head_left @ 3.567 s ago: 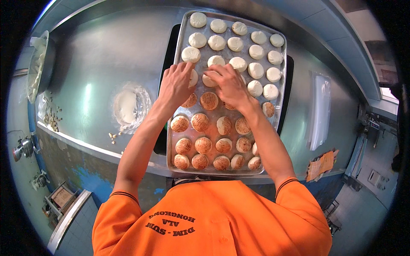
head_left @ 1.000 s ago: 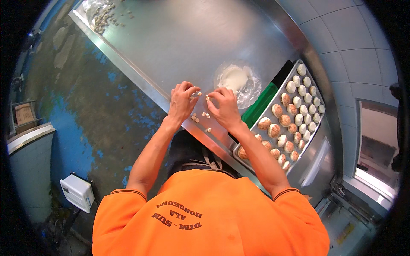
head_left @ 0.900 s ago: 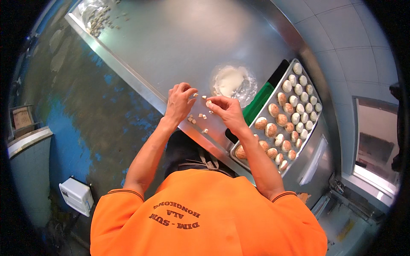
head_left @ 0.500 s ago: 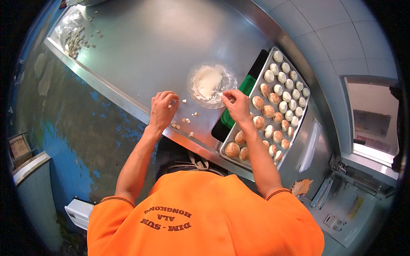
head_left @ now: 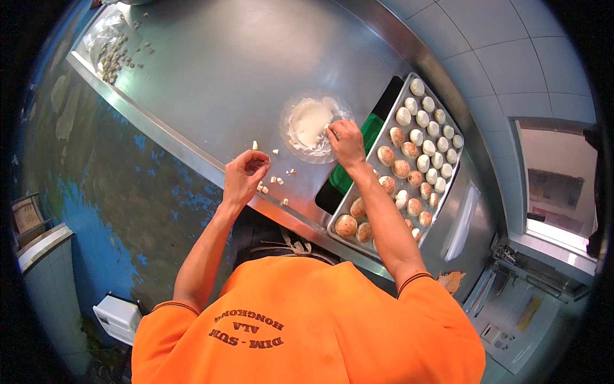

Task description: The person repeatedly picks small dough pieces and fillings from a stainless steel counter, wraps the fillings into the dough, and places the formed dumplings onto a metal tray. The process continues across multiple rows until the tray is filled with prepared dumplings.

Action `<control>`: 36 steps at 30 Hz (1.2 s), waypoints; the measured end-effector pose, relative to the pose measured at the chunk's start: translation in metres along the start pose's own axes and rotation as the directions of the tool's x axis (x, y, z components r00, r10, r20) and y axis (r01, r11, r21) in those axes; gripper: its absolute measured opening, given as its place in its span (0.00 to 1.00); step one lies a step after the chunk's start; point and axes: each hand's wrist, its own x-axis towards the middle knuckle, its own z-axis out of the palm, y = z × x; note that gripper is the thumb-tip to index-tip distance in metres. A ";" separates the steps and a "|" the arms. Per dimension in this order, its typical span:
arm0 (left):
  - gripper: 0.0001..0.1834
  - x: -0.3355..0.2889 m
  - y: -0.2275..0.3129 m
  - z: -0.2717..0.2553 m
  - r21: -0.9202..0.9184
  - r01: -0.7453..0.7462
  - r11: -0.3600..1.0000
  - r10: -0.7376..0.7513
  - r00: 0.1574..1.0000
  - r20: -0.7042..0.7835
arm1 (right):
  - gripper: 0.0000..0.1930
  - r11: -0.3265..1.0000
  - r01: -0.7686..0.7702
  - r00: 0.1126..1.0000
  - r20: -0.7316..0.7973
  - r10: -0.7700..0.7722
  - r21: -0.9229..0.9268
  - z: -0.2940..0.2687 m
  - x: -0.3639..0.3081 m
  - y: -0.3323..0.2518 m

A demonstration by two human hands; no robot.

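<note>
Over the right part of a clear round bowl [head_left: 290, 136] is my right hand [head_left: 347, 142], its fingertips pinched together at the white contents. Whatever is in that pinch is too small to make out. The bowl holds a white mass [head_left: 311, 121], powder or paste, I cannot tell which. My left hand [head_left: 245, 179] is by the near table edge, thumb and fingers bent together; what they hold, if anything, is hidden. A small white piece [head_left: 255, 145] stands just past its knuckles. Several small pale cubes [head_left: 275, 180] lie scattered on the metal table beside this hand.
A metal tray [head_left: 394, 91] of round buns, some white and some brown-topped, stands at the right, over a green-and-black flat thing [head_left: 339, 179]. At the far left lies a clear plastic bag [head_left: 105, 35] with small pieces spilled around it. A raised rim borders the table [head_left: 211, 70].
My right hand has moved slightly up and left over the bowl. My left hand has lowered toward the table edge, and the white piece past its knuckles now shows.
</note>
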 end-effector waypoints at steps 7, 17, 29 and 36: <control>0.08 -0.002 0.009 0.004 -0.052 0.078 0.996 -0.076 0.996 0.036 | 0.05 0.985 -0.123 0.992 0.049 0.118 0.124 -0.008 -0.003 -0.009; 0.09 -0.014 0.093 0.058 -0.472 0.173 0.864 -0.057 0.967 0.249 | 0.08 0.081 -0.419 0.834 0.348 0.428 0.904 -0.116 -0.048 -0.059; 0.10 -0.044 0.147 0.144 -0.509 0.242 0.826 0.070 0.852 0.518 | 0.10 0.782 -0.045 0.933 -0.254 0.255 0.621 -0.205 -0.122 -0.084; 0.10 -0.061 0.159 0.190 -0.467 0.238 0.852 0.076 0.825 0.560 | 0.08 0.807 -0.062 0.890 -0.333 0.311 0.588 -0.232 -0.158 -0.057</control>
